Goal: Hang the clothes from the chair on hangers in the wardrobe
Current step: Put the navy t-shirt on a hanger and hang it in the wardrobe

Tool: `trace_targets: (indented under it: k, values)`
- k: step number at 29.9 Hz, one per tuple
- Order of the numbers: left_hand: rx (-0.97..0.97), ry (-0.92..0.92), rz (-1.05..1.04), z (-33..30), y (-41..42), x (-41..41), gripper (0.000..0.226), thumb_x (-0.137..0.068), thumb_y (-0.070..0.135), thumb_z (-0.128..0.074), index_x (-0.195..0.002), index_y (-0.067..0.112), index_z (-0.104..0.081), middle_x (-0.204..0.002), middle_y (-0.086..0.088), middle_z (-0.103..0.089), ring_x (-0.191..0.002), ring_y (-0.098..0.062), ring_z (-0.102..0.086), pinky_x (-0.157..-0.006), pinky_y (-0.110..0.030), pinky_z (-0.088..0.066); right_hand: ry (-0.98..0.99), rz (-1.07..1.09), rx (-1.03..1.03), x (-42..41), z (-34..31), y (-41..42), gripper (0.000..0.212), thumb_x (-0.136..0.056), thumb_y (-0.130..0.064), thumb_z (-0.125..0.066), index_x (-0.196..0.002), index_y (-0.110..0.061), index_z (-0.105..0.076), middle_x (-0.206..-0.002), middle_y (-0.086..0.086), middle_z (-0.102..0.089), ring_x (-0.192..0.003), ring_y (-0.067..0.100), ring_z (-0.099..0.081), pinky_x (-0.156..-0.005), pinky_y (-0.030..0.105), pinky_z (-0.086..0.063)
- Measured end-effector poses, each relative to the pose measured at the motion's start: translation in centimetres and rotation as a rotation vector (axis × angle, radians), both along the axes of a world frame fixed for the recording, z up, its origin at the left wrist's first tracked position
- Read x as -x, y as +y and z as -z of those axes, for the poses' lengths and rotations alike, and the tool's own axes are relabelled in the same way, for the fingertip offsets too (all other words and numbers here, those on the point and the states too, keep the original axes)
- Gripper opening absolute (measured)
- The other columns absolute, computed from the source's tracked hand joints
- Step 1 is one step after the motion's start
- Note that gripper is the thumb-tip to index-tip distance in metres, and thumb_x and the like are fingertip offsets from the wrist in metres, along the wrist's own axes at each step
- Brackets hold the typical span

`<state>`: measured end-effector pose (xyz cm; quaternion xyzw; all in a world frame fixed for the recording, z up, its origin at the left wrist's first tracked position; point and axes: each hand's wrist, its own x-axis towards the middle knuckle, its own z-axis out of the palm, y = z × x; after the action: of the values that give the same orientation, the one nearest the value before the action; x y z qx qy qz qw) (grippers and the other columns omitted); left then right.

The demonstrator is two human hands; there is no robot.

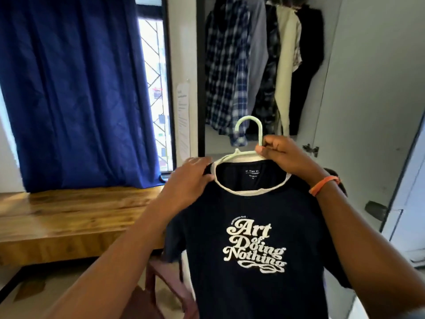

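Observation:
A navy T-shirt (250,288) with white lettering and a white collar hangs on a pale green plastic hanger (250,125), held up in front of me. My right hand (284,155) grips the hanger at the base of its hook. My left hand (190,178) holds the shirt's left shoulder beside the collar, fingers curled over the fabric. Behind the shirt the open wardrobe (202,72) shows several hung garments (232,70), among them plaid shirts, a cream one and a black one. The dark wooden chair (165,279) stands below, partly hidden by the shirt.
A blue curtain (76,88) covers the window at left, above a wooden bench (69,217). The white wardrobe door (377,93) stands open at right. A paper sheet (183,116) is stuck to the wardrobe's side panel.

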<state>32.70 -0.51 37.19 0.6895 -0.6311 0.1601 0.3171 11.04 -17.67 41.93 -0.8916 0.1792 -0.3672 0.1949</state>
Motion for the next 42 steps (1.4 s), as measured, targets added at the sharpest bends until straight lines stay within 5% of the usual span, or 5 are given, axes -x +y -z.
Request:
trace_targets:
  k: [5,12,21,35,42]
  values:
    - [0.150,0.068,0.151,0.6,-10.5,2.3,0.008,-0.095,0.011,-0.059,-0.095,0.006,-0.066,-0.094,-0.009,-0.067,-0.091,-0.028,-0.061,-0.079,-0.034,-0.044,-0.040,0.027,-0.014,2.0,0.1,-6.9,0.035,-0.092,-0.040,-0.063,-0.080,-0.008,-0.061,-0.066,0.014,-0.049,-0.063,0.014,-0.044,-0.061,0.033,-0.037]
    - [0.383,0.000,0.084,-0.4,-24.8,5.2,0.013,-0.097,0.015,-0.058,-0.099,0.010,-0.069,-0.086,-0.006,-0.067,-0.076,-0.025,-0.061,-0.069,-0.045,-0.052,-0.241,0.117,-0.023,5.2,-1.1,-18.7,0.012,-0.089,-0.017,-0.074,-0.087,-0.006,-0.071,-0.074,0.015,-0.068,-0.068,0.011,-0.057,-0.067,0.030,-0.046]
    - [0.491,0.100,-0.102,-7.8,-37.9,-1.8,0.018,-0.099,0.013,-0.052,-0.102,0.012,-0.069,-0.092,-0.004,-0.066,-0.084,-0.021,-0.061,-0.071,-0.028,-0.039,-0.015,0.353,0.264,6.4,-4.3,-32.9,0.027,-0.101,-0.044,-0.046,-0.101,-0.025,-0.066,-0.088,0.000,-0.070,-0.081,0.019,-0.065,-0.072,0.039,-0.054]
    - [0.690,0.170,-0.538,-22.7,-53.9,-19.3,0.035,-0.103,0.033,-0.045,-0.124,0.009,-0.059,-0.126,-0.018,-0.055,-0.116,-0.039,-0.049,-0.091,-0.048,-0.042,-0.163,0.610,0.831,-14.4,-20.7,-42.8,0.038,-0.104,-0.043,-0.042,-0.099,-0.008,-0.055,-0.096,0.022,-0.064,-0.084,0.045,-0.062,-0.059,0.038,-0.035]
    - [0.722,0.458,-0.169,-34.3,-64.0,-29.5,0.037,-0.103,0.028,-0.043,-0.125,0.001,-0.055,-0.128,-0.019,-0.058,-0.118,-0.036,-0.055,-0.096,-0.042,-0.043,-0.315,0.688,0.893,-28.0,-35.0,-49.5,0.034,-0.104,-0.034,-0.047,-0.113,-0.004,-0.060,-0.110,0.023,-0.064,-0.099,0.043,-0.062,-0.069,0.038,-0.039]
